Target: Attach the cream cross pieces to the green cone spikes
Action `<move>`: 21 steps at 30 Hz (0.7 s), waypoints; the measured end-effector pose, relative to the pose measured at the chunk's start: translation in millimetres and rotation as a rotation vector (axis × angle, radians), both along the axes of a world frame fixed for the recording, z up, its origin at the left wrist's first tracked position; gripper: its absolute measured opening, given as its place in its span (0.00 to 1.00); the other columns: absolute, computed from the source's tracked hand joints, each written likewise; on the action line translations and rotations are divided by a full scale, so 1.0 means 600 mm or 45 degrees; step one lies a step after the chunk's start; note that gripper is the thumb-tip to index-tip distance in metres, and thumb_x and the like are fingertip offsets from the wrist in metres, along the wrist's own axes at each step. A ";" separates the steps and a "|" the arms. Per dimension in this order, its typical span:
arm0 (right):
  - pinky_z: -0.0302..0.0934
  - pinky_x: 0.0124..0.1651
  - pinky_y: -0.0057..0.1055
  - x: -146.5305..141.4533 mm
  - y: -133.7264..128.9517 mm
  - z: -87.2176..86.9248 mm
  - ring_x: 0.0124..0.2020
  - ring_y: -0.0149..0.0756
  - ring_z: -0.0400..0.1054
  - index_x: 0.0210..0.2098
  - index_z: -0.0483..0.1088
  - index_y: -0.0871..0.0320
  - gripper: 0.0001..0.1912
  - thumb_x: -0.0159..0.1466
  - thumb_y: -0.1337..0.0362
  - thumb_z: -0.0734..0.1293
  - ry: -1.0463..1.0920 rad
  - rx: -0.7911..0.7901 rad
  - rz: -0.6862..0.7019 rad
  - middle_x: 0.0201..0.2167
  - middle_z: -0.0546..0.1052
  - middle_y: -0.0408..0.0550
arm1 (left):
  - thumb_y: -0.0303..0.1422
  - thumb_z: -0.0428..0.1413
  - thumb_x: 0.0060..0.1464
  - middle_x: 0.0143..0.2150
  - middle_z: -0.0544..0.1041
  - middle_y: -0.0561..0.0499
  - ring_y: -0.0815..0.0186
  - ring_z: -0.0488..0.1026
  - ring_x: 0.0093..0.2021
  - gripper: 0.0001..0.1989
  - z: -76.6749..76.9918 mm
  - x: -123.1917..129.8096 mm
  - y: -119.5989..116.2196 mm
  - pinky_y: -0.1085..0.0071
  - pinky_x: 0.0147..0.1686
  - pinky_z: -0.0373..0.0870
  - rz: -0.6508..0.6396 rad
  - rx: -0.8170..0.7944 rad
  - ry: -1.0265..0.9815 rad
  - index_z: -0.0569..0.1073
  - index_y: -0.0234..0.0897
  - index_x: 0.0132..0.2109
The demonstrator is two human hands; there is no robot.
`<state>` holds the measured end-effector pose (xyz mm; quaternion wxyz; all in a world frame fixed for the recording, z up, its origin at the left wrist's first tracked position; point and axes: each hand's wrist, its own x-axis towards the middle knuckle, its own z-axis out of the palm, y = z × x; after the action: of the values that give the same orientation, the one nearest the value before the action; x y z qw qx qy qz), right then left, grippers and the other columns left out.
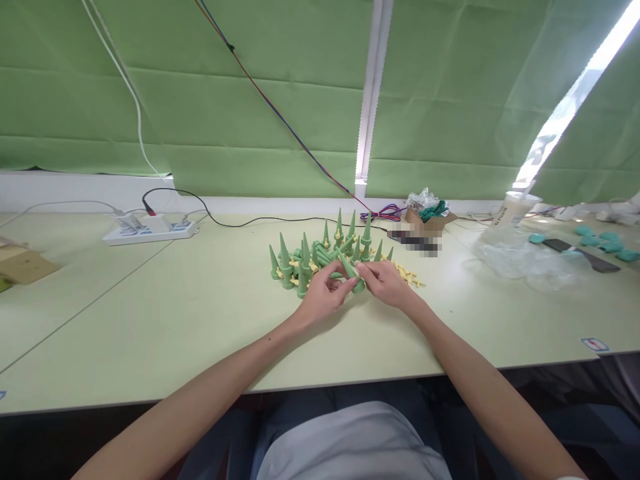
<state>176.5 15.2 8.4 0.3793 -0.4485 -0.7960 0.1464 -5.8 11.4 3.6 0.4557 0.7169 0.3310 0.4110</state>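
Note:
My left hand [324, 291] is closed around a green plastic cone [347, 265], which tilts with its tip up and to the left and its wide base down. My right hand [384, 281] is pinched against the cone's right side; whatever lies between its fingertips is hidden. Just beyond my hands stand several more green cones [285, 261], some with small yellow pieces on their sides. Among them lies a heap of green parts [325, 253]. Loose small yellow pieces [409, 274] are scattered right behind my right hand.
A white power strip [150, 231] with plugs and cables lies at the back left, near a cardboard box [25, 264]. At the right are a plastic bag [520, 257], a cup [515, 208], a dark phone-like slab [580, 255] and turquoise pieces [609, 245]. A small carton [431, 220] stands behind.

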 end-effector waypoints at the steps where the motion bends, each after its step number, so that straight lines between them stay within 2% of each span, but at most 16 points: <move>1: 0.44 0.25 0.29 0.000 0.000 0.000 0.19 0.27 0.48 0.19 0.50 0.57 0.26 0.71 0.52 0.52 -0.003 -0.001 -0.005 0.15 0.53 0.38 | 0.44 0.56 0.56 0.16 0.60 0.60 0.72 0.59 0.16 0.14 0.000 0.000 -0.001 0.74 0.19 0.53 0.001 -0.002 0.006 0.64 0.39 0.37; 7: 0.44 0.25 0.29 0.000 0.003 -0.003 0.17 0.26 0.47 0.17 0.47 0.57 0.27 0.71 0.53 0.52 -0.024 -0.016 -0.023 0.13 0.52 0.38 | 0.45 0.56 0.56 0.16 0.61 0.60 0.71 0.59 0.16 0.14 -0.002 0.002 -0.002 0.73 0.19 0.55 0.003 -0.009 0.029 0.67 0.40 0.39; 14: 0.43 0.25 0.29 -0.001 0.002 -0.002 0.17 0.26 0.48 0.15 0.51 0.57 0.28 0.70 0.55 0.52 -0.033 -0.067 -0.030 0.12 0.54 0.38 | 0.45 0.56 0.55 0.17 0.63 0.59 0.70 0.62 0.16 0.14 -0.001 0.004 -0.007 0.73 0.19 0.57 0.051 0.045 0.083 0.68 0.40 0.42; 21: 0.43 0.26 0.28 -0.005 0.003 -0.002 0.18 0.26 0.45 0.17 0.49 0.57 0.26 0.70 0.55 0.53 -0.037 -0.061 -0.040 0.14 0.51 0.38 | 0.43 0.54 0.57 0.21 0.67 0.57 0.71 0.62 0.17 0.13 -0.002 0.006 -0.006 0.73 0.19 0.58 0.069 0.121 0.087 0.68 0.39 0.44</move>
<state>173.5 17.3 7.2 0.3589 -0.4720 -0.7906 0.1530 -2.1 7.8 2.3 0.3984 0.7421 0.3457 0.4137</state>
